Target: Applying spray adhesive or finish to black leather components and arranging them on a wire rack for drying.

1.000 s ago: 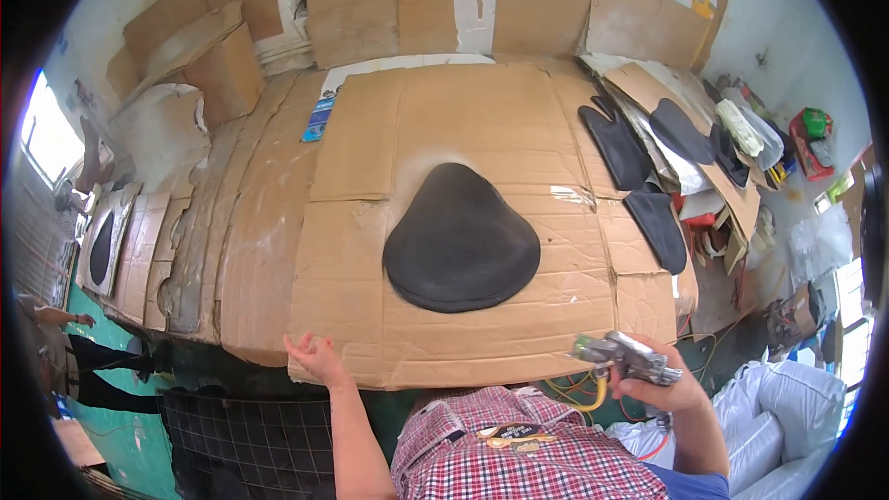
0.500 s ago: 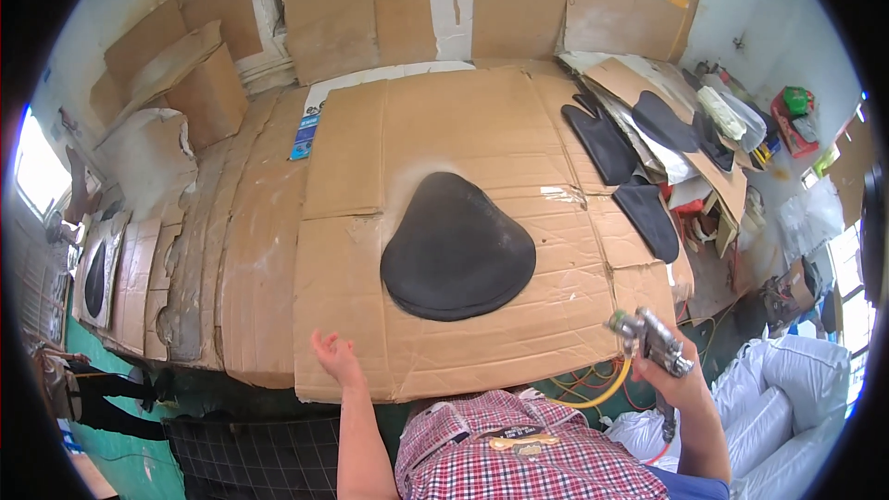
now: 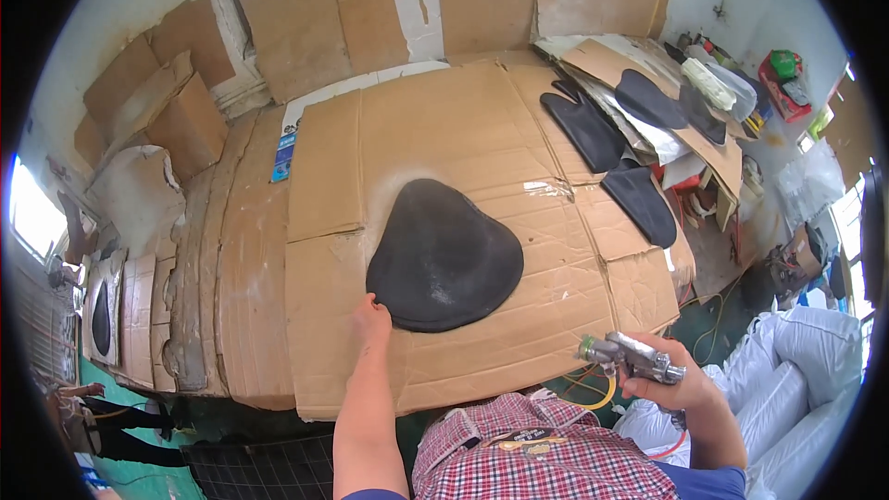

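A black, rounded triangular pad point(image 3: 444, 255) with a raised middle lies on the cardboard-covered table point(image 3: 444, 375), its narrower end pointing away from me. My left hand point(image 3: 372, 319) is at its near left edge, fingers closed on the rim. A pale smudge shows on its near part. Over the table's front right edge, my right hand point(image 3: 683, 380) is wrapped round a metal spray gun point(image 3: 634, 358), its nozzle end towards the left. A yellow hose point(image 3: 602, 395) hangs below the gun, and a red hose point(image 3: 669, 447) runs beneath my hand.
Black flat pieces point(image 3: 583, 130) lie at the far right beside stacked cardboard sheets point(image 3: 620, 69). White sacks point(image 3: 787, 389) fill the floor to my right. Cardboard panels point(image 3: 482, 9) stand behind the table. A person point(image 3: 111, 417) is partly visible at the far left.
My left hand has moved forward and right from above the table's front edge to the pad's rim. The pad seems turned slightly. The spray gun has shifted a little lower and left in view.
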`<move>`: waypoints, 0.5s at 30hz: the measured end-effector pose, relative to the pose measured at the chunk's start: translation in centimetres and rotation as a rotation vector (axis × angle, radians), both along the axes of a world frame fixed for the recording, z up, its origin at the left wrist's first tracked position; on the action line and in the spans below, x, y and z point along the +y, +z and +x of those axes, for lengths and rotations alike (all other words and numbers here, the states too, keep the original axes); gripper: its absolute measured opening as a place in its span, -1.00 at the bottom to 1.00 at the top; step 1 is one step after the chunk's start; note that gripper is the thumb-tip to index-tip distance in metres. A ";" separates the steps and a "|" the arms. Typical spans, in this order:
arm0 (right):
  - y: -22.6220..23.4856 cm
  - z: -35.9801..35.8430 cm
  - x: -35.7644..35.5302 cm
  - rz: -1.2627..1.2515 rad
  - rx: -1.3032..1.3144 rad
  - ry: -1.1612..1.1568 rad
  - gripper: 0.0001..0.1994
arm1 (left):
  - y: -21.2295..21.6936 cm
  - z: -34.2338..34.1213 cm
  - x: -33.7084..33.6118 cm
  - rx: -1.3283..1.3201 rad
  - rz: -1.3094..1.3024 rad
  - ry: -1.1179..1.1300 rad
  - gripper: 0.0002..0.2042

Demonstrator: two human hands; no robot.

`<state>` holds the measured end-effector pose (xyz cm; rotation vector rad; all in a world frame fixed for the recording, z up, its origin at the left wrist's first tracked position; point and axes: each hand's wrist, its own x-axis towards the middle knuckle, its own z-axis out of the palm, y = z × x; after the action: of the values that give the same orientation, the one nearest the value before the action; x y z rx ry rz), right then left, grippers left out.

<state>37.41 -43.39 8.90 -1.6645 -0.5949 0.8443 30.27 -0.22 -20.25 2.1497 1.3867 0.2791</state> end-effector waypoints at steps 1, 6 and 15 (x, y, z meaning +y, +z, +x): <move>0.1 0.0 0.0 -0.009 -0.026 -0.012 -0.49 | -0.7 0.1 0.0 0.000 0.000 -0.003 -0.77; -0.7 2.7 1.6 0.198 -0.157 -0.181 -0.50 | -2.9 0.6 0.5 0.063 0.110 0.061 -0.75; -1.6 2.2 -2.7 0.133 -0.101 -0.151 -0.47 | 0.5 1.6 -0.1 -0.043 0.030 0.106 -0.84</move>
<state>39.60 -46.09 7.32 -1.6155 -0.5745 0.6022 31.84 -0.32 -19.77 2.0853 1.4824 0.3869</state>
